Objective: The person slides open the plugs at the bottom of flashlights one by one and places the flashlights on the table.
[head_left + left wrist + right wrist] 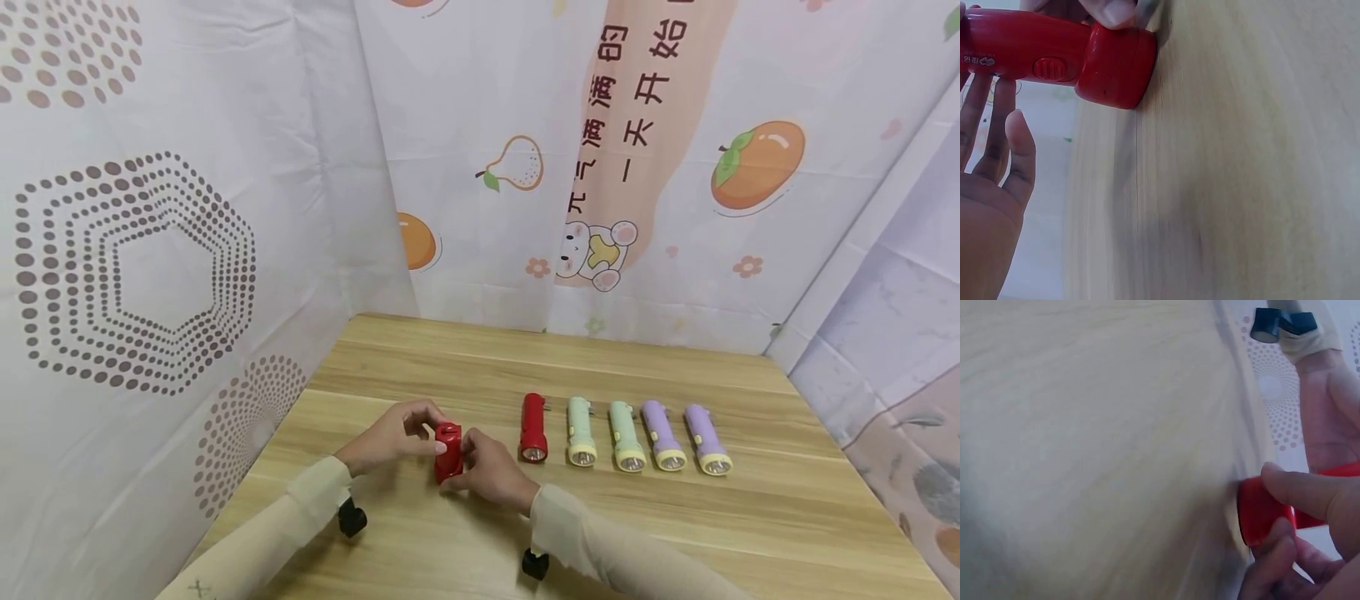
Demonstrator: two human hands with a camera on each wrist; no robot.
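A red flashlight (448,454) stands upright on the wooden table, its wide head down on the surface. My left hand (399,437) grips its upper end, with a fingertip showing on the near side. In the left wrist view, fingers of that hand reach behind the red body (1029,44), where an oval ribbed switch shows. My right hand (491,471) pinches the wide head (1263,509) low down, between thumb and fingers. To the right, a second red flashlight (533,429) lies on the table with its lens toward me.
Right of the red one lie two mint-green flashlights (581,429) (626,435) and two purple ones (663,435) (707,439), in a row on the wooden table (675,533). Printed curtains (480,225) enclose the table at the back and sides.
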